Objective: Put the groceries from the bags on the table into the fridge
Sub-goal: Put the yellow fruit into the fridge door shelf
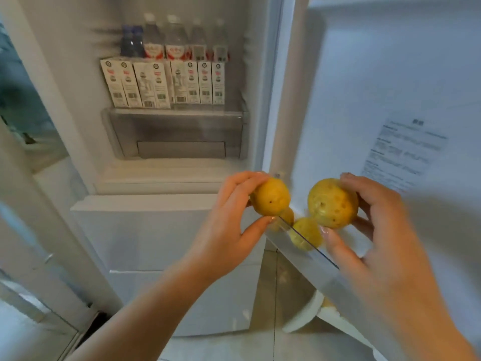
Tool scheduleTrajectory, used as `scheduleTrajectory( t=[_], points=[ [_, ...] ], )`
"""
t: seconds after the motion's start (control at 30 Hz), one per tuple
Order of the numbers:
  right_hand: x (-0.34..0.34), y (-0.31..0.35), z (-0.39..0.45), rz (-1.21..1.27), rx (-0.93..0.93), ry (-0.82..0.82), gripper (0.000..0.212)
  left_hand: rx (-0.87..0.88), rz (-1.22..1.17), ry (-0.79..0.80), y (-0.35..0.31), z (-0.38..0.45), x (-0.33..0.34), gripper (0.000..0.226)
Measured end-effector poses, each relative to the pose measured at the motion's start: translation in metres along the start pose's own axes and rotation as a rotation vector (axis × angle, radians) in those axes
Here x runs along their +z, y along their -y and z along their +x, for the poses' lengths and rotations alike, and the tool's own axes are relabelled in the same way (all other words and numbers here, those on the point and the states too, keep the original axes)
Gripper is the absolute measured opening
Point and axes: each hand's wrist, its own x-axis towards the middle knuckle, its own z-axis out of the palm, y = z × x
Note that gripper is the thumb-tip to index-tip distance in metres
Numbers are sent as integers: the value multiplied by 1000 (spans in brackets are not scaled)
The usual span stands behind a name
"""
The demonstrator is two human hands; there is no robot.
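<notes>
I stand at an open fridge. My left hand (234, 220) holds a yellow spotted fruit (270, 196) between fingers and thumb, just above the near end of the door's clear shelf (312, 252). My right hand (377, 230) grips a larger yellow spotted fruit (331, 203) over the same shelf. Two more yellow fruits lie in the shelf: one (305, 237) in the middle, another (287, 217) partly hidden behind the left-hand fruit.
Inside the fridge, a shelf carries several white cartons (161, 84) with water bottles (177, 40) behind them. Below are a clear drawer (177, 134) and white closed drawers (161, 230). The open door (390, 100) with a label stands at right. The floor is tiled.
</notes>
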Motion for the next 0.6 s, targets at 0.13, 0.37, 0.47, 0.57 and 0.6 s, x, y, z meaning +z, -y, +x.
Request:
scheduleTrajectory(
  t=[0.13,0.37,0.47,0.57,0.6],
  points=[
    [-3,-11,5,-194,53,-86,68,10,-88,89,9,30,1,59],
    [9,-15,13,-520,180,-95,64,224,30,391,38,81,3,62],
    [17,-15,18,-605,221,-64,65,345,106,404,51,94,8,59],
    [26,-17,24,-646,278,-28,62,504,206,384,64,106,14,60],
    [30,-19,25,-638,293,-21,61,551,229,388,67,109,16,59]
  ],
)
